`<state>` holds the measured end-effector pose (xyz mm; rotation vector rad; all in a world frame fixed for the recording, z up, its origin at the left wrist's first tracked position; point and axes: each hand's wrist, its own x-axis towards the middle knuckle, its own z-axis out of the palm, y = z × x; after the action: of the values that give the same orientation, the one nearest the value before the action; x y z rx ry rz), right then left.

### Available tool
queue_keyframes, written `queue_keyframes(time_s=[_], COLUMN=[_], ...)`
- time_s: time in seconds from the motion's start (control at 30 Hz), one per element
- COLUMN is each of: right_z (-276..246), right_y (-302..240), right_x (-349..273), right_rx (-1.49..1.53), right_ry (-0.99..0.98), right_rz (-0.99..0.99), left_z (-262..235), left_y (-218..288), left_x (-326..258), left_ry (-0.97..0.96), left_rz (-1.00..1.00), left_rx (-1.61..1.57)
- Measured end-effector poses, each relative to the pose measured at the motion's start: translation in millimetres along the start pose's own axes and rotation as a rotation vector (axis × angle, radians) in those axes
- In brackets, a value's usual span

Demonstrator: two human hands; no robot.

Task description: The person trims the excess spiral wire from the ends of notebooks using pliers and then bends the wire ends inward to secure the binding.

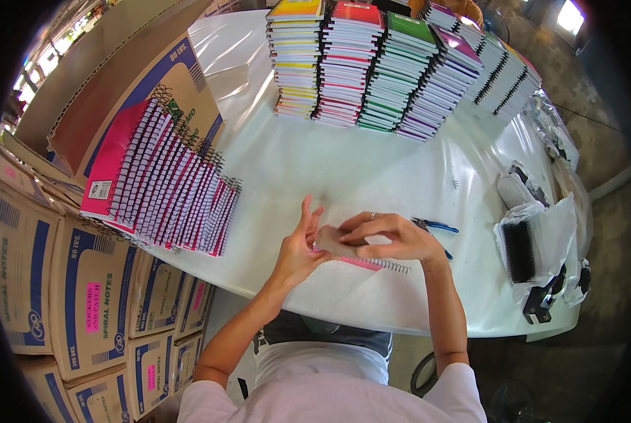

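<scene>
A spiral notebook with a pink edge [361, 263] is between my hands, low over the near side of the table. Its dark wire coil [395, 266] sticks out to the right past the pages. My left hand [300, 250] grips the notebook's left end, with some fingers pointing up. From the right, my right hand [393, 236] bends over the top, its fingers closed on a grey-brown board-like part [335, 243] of the notebook. Slight blur hides exactly where the fingertips press. Blue-handled pliers [437, 225] lie just right of my right hand.
Pink spiral notebooks [174, 187] stand piled at the left edge, before an open carton [146, 106]. Tall notebook stacks [347, 63] line the back. Black coils in plastic [520, 250] lie at right. Sealed cartons [93, 289] are stacked at left below the white table [280, 162].
</scene>
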<state>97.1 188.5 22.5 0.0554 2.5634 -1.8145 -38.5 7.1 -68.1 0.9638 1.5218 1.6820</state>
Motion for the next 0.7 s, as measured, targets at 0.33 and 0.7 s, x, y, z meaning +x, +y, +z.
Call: queue_keyframes(time_s=[0.33, 0.7], right_z=[-19.9, 37.8], right_y=[14.8, 43.6], right_x=[-33.4, -110.6], right_rx=[-0.498, -0.91], right_ry=[0.443, 0.909], right_rz=[0.189, 0.32], left_z=[-13.8, -1.4], left_y=[5.3, 57.8], left_x=[0.4, -1.9], left_ry=[-0.198, 0.171], left_rz=[-0.075, 0.586], left_rx=[0.005, 0.665])
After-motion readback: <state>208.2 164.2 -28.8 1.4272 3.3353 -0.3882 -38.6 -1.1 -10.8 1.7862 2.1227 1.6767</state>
